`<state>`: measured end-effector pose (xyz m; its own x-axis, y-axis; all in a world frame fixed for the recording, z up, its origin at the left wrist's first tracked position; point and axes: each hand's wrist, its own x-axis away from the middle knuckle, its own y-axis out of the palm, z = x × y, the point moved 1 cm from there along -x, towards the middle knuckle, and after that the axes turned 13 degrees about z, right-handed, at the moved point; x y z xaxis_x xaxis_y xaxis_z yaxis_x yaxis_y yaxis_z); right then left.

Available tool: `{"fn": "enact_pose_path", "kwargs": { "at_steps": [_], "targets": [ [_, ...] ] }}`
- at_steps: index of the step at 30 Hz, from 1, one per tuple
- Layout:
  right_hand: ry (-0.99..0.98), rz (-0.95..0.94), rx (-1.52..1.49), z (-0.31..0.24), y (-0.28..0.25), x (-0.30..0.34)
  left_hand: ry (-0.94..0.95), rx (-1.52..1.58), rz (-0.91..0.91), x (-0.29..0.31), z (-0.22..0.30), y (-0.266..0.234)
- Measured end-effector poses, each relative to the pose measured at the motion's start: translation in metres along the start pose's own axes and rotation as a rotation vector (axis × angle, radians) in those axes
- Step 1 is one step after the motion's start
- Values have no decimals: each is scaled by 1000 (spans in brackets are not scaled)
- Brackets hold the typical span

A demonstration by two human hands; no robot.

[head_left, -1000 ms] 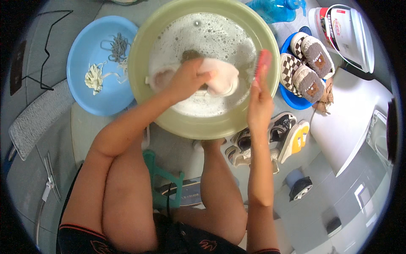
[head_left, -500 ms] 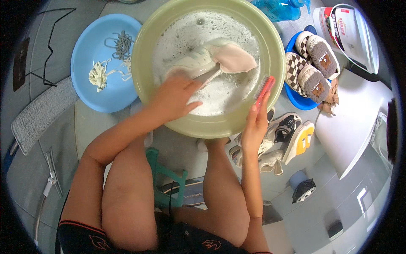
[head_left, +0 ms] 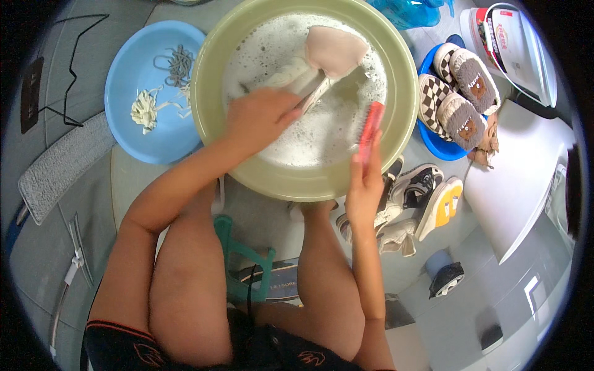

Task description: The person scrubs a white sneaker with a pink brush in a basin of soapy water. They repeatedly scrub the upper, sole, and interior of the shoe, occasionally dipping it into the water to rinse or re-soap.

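A wide pale-green basin (head_left: 396,80) of soapy water sits in front of my knees. My left hand (head_left: 260,117) grips a pale pink and white shoe (head_left: 325,55) that lies in the foam, sole end pointing to the far rim. My right hand (head_left: 365,179) holds a red scrub brush (head_left: 370,127) upright over the basin's near right rim, bristles facing the water, a little apart from the shoe.
A blue basin (head_left: 124,123) with loose laces stands at the left. A smaller blue bowl (head_left: 436,145) at the right holds checkered slip-on shoes. More sneakers (head_left: 427,198) lie by my right knee. A green stool (head_left: 241,260) is under me. A mop pad (head_left: 59,167) lies far left.
The left hand has pushed the shoe farther across the basin toward the far rim. The right hand with the brush has shifted slightly inward over the rim.
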<state>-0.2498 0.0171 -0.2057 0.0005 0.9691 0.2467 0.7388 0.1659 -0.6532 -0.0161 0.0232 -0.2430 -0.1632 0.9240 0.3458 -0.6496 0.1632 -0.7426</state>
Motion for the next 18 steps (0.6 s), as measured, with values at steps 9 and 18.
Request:
{"fn": "enact_pose_path", "kwargs": {
  "at_steps": [9,18],
  "targets": [
    [-118,-406,-94,-57,21,18,-97,43,558,-26,-86,27],
    [-160,-444,3,-66,46,8,-316,225,23,-51,-79,11]
  ]
}}
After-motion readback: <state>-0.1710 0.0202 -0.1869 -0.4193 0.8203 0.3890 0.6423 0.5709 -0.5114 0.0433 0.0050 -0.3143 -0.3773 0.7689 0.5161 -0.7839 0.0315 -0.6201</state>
